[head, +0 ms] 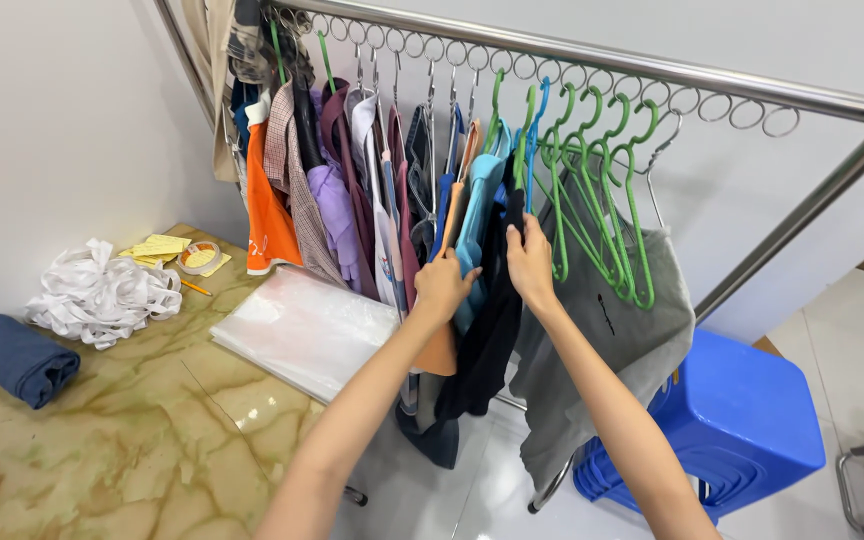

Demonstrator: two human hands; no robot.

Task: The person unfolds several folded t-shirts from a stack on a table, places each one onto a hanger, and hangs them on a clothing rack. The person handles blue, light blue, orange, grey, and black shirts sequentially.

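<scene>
A dark garment hanging on the rail is gripped near its top by both hands: the right hand is closed on its upper edge, fingers curled over the cloth, and the left hand is closed on the cloth just to the left, where the dark garment meets a light blue garment; which of the two fabrics is pinched by the left fingers cannot be told. The dark garment falls straight down below the hands, between both forearms. Just right of the grip, a grey shirt is hung, and a cluster of empty green hangers is hooked through the rail's rings above it. Just left of the grip, an orange piece is seen under the left hand, then a row of hung clothes: a white one, a maroon one, a purple one, a checked one and an orange one. Further left and lower, a marble-patterned table is set, on which a clear plastic bag lies nearest the hands, with a tape roll, yellow papers, a heap of white strips and a folded blue cloth well beyond. Below and right of the grip, a stack of blue stools is placed on the floor.
</scene>
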